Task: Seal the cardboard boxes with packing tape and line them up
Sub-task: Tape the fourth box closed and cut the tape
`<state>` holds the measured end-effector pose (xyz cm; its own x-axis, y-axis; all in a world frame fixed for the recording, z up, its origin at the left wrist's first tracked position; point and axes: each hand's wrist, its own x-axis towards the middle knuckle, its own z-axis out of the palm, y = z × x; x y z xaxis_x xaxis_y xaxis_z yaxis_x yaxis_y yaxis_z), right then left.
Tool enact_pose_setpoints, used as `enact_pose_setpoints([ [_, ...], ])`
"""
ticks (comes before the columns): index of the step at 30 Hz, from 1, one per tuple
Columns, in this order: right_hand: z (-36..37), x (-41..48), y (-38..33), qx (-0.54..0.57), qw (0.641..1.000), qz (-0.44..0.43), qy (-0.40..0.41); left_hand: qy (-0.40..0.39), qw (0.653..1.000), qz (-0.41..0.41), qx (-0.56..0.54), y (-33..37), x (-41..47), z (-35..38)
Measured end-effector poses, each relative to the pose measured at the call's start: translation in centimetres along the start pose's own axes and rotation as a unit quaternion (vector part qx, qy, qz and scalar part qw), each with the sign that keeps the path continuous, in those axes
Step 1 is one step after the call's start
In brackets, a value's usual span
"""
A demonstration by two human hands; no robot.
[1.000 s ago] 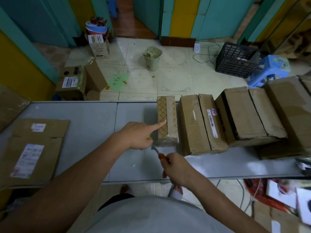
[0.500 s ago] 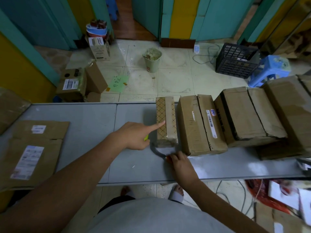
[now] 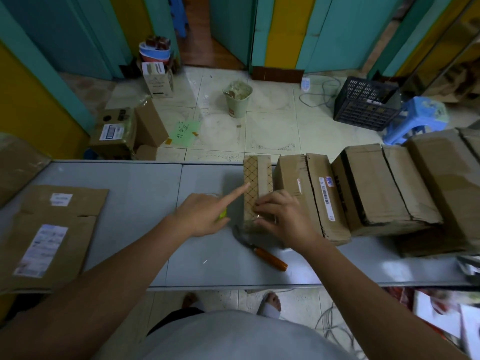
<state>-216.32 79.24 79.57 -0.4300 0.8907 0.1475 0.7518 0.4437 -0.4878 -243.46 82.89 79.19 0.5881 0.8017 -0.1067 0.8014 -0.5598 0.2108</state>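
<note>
Your left hand (image 3: 205,214) sets its index finger against the left side of the narrow box (image 3: 257,175), grip clenched on a yellow-green thing (image 3: 222,213). Your right hand (image 3: 283,216), grip released, presses flat on that box's near end, just beside the next box (image 3: 306,198) on the counter (image 3: 130,203).

Bench (image 3: 130,203) grey, smooth, faint sheen, metal or laminate, cannot tell; small box (image 3: 263,175) at centre matt card with lattice print, shiny tape on its near end; bigger boxes (image 3: 293,193) toward 3 o'clock matt brown corrugated card, ragged edges, white paper label (image 3: 324,193); flattened cardboard (image 3: 78,203) at 9 o'clock matt; knife (image 3: 270,258) at 6 o'clock, glossy orange handle, dull metal blade; yellow-green item (image 3: 222,214) in left hand (image 3: 202,214) looks plastic, mostly hidden; floor tiles (image 3: 272,126) at 12 o'clock glazed, scuffed; crate (image 3: 363,102) black plastic, stool (image 3: 418,115) blue plastic
</note>
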Motion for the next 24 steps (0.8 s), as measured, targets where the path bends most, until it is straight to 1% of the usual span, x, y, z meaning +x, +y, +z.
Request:
enact_pose_setpoints([
  [2,0.3,-0.2,0.4,0.000,1.000,-0.005,0.007,0.031,0.999,-0.040,0.006,-1.2,-1.1,1.2],
  [3,0.5,-0.3,0.5,0.002,1.000,-0.008,0.011,0.033,0.998,-0.062,0.006,-1.9,-1.6,1.9],
  [7,1.2,-0.9,1.0,-0.013,0.999,-0.024,0.034,-0.005,0.991,-0.136,-0.015,-3.7,-3.6,5.0],
  [13,1.9,-1.3,1.7,-0.043,0.994,-0.064,0.075,-0.001,0.983,-0.179,-0.043,-3.0,-4.9,6.0],
  [16,1.8,-1.2,1.7,-0.036,0.993,-0.076,0.077,0.031,0.978,-0.197,-0.056,-2.9,-5.6,5.5],
  [18,1.7,-1.2,1.5,-0.025,0.994,-0.076,0.077,0.089,0.976,-0.183,-0.074,-2.5,-5.4,4.6],
  [20,1.8,-1.3,1.3,-0.008,0.995,-0.068,0.076,0.144,0.973,-0.134,-0.121,-1.3,-4.7,3.3],
  [22,1.9,-1.4,1.2,-0.003,0.995,-0.066,0.072,0.167,0.973,-0.055,-0.151,0.5,-3.2,2.0],
  [24,2.0,-1.6,1.3,-0.005,0.995,-0.070,0.068,0.163,0.972,0.020,-0.170,2.8,-1.3,1.2],
])
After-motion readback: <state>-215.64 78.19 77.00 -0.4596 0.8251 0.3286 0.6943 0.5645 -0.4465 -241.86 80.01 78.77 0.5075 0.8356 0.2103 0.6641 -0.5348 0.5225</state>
